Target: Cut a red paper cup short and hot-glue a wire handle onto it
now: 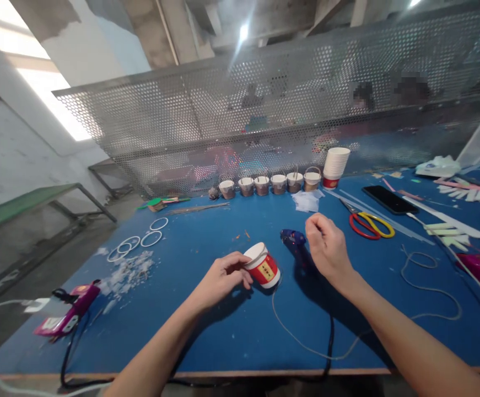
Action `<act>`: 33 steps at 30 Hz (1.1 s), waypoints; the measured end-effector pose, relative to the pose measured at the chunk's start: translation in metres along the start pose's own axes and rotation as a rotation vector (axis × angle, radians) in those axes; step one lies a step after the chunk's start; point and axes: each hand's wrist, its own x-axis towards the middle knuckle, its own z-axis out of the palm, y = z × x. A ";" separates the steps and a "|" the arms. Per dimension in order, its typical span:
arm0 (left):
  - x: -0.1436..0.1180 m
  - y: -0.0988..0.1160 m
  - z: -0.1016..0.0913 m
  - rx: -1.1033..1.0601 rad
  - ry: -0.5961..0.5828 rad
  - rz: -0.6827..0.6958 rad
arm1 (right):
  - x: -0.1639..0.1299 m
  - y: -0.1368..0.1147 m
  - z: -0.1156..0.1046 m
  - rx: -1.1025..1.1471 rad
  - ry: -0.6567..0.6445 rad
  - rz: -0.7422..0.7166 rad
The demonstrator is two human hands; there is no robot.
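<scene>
My left hand [227, 274] grips a small red and white paper cup [265, 268] by its rim, fingers and thumb at its left side. The cup is tilted, and its printed yellow label faces me. From near its base a thin grey string [283, 322] curves over the table. My right hand [327, 245] is raised to the right of the cup, its fingers curled together. Whatever lies inside those fingers is hidden. Just left of that hand, a dark blue glue gun [293, 237] lies on the table, apart from the cup.
Several covered cups [278, 184] line the back of the blue table [206, 242], beside a stack of paper cups [336, 165]. Scissors [371, 225] and a phone [389, 199] lie at right. White rings [151, 239], scraps [130, 274] and a magenta power strip [72, 311] are at left.
</scene>
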 end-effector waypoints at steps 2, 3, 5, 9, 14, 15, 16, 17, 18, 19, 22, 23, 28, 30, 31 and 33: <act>-0.001 -0.003 -0.001 -0.036 -0.003 -0.033 | 0.001 -0.003 -0.002 0.034 -0.045 0.009; -0.002 -0.004 -0.002 -0.048 0.005 -0.047 | 0.001 -0.006 -0.002 0.051 -0.073 0.013; -0.004 -0.008 -0.004 -0.059 0.025 -0.076 | -0.001 -0.013 0.002 0.086 -0.143 0.011; -0.008 -0.011 -0.004 -0.076 0.065 -0.108 | -0.016 -0.029 0.021 0.136 -0.370 -0.102; -0.013 -0.004 0.002 -0.078 0.120 -0.080 | -0.041 -0.042 0.045 -0.009 -0.440 -0.270; -0.014 -0.002 0.003 -0.087 0.128 -0.073 | -0.043 -0.043 0.048 -0.036 -0.431 -0.281; -0.015 -0.001 0.004 -0.095 0.133 -0.067 | -0.044 -0.044 0.050 -0.059 -0.424 -0.285; -0.016 -0.001 0.005 -0.097 0.135 -0.061 | -0.044 -0.045 0.051 -0.081 -0.419 -0.285; -0.016 -0.002 0.005 -0.091 0.134 -0.054 | -0.044 -0.045 0.052 -0.101 -0.415 -0.283; -0.016 -0.003 0.006 -0.080 0.134 -0.042 | -0.043 -0.046 0.053 -0.122 -0.414 -0.283; -0.017 -0.008 0.006 -0.024 0.124 0.003 | -0.042 -0.047 0.055 -0.192 -0.392 -0.313; -0.017 -0.009 0.007 -0.002 0.123 0.017 | -0.043 -0.048 0.056 -0.216 -0.378 -0.339; -0.019 -0.007 0.007 0.049 0.133 0.030 | -0.043 -0.047 0.059 -0.267 -0.330 -0.464; -0.021 -0.006 0.007 0.021 0.134 -0.002 | -0.038 -0.041 0.058 -0.248 -0.318 -0.419; -0.023 -0.005 0.006 0.000 0.134 -0.021 | -0.035 -0.037 0.057 -0.230 -0.311 -0.379; -0.025 -0.004 0.005 -0.044 0.123 -0.055 | -0.027 -0.028 0.053 -0.194 -0.295 -0.280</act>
